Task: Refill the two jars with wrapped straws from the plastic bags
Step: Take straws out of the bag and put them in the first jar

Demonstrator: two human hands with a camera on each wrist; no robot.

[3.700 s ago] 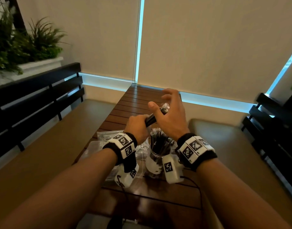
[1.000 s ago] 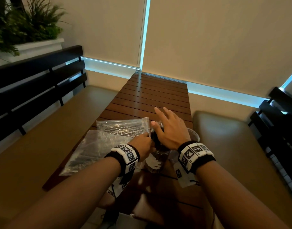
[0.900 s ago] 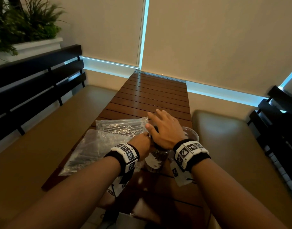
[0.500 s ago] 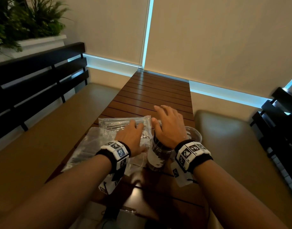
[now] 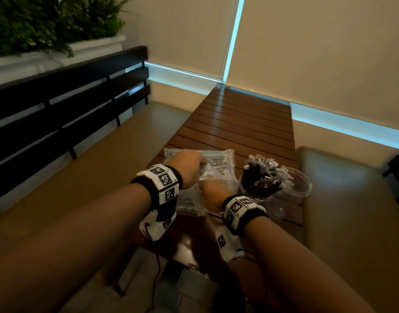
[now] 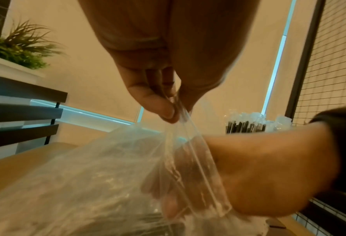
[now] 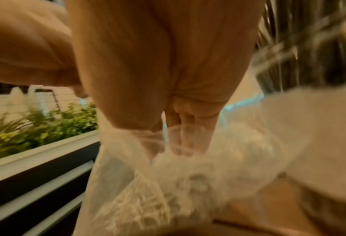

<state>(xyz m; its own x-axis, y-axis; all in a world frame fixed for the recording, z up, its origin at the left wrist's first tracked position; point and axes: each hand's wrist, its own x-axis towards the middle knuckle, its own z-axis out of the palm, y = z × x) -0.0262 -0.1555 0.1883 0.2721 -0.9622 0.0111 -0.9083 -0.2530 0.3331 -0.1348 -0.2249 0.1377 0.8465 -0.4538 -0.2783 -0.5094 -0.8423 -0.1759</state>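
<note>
Two clear plastic bags (image 5: 219, 163) of wrapped straws lie on the wooden table (image 5: 239, 123). My left hand (image 5: 191, 166) pinches the upper edge of one plastic bag (image 6: 87, 175) between thumb and fingers (image 6: 168, 110) and lifts its mouth apart. My right hand (image 5: 211, 193) reaches into that mouth; its fingers (image 7: 184, 140) point straight down inside the film, blurred, with nothing plainly in them. To the right stands a glass jar (image 5: 259, 181) full of black wrapped straws. A second, empty glass jar (image 5: 300, 186) stands just right of it.
Padded benches (image 5: 343, 199) flank the narrow table, with a black slatted backrest (image 5: 65, 105) and a planter of green plants (image 5: 47, 23) on the left. Blinds close off the far end. A cable (image 5: 156, 274) hangs below the table's near edge.
My right hand left the top of the straw-filled jar and moved left into the bag's mouth. My left hand went from lying on the bag to pinching its edge.
</note>
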